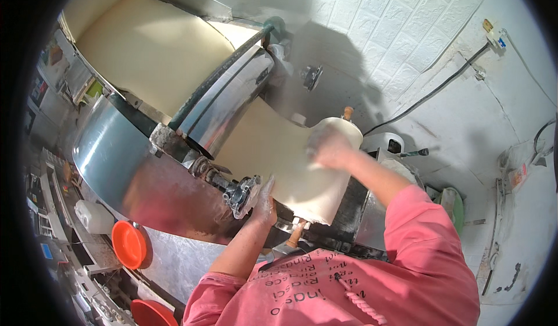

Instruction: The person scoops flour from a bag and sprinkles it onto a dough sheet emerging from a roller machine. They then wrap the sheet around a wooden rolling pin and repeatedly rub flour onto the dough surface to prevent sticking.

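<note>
A wide pale dough sheet point(174, 60) passes through the metal rollers of a dough sheeting machine point(226, 95) and winds onto a rolling pin with wooden handles point(296, 233) in front of me. My left hand point(264, 204), dusted with flour, is raised beside the black adjusting handwheel point(239, 195) at the machine's side, near the sheet's left edge; whether its fingers grip the wheel is unclear. Over the dough roll point(344, 169), my right hand point(329, 147) is blurred by motion, and its fingers cannot be made out.
A second handwheel point(312, 77) sits on the far side by the tiled wall. A white jug point(94, 217) and two orange-red basins point(129, 244) stand at the lower left. A black cable point(431, 95) runs along the wall at the right. A green basin point(452, 208) is behind my right arm.
</note>
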Tool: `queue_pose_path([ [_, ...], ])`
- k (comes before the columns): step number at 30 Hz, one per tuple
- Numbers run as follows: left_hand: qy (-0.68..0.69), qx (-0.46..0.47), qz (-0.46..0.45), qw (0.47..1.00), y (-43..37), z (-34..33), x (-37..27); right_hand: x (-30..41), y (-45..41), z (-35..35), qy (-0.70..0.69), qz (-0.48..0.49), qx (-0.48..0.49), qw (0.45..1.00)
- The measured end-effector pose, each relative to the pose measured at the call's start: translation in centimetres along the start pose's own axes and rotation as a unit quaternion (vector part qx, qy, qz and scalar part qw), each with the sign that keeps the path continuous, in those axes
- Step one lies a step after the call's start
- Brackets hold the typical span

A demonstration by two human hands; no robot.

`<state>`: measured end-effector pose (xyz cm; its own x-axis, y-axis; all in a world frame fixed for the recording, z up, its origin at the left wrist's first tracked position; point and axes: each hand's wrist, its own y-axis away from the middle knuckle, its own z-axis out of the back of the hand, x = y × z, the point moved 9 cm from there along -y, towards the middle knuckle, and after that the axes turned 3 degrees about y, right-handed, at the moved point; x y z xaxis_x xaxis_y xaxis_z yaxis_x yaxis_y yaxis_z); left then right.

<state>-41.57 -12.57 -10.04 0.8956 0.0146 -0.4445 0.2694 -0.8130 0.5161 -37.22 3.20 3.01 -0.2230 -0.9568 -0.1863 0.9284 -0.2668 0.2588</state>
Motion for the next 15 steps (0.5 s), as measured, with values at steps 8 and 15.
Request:
queue_pose_path([
  [8,0.082,0.013,0.087,0.993,-2.4,0.8,6.3,9.6,3.9,1.4,-0.071,0.102,-0.067,0.990],
  [15,-0.163,-0.140,0.025,0.976,0.5,0.2,1.4,-2.1,-0.4,-0.6,0.037,-0.092,0.017,0.995],
])
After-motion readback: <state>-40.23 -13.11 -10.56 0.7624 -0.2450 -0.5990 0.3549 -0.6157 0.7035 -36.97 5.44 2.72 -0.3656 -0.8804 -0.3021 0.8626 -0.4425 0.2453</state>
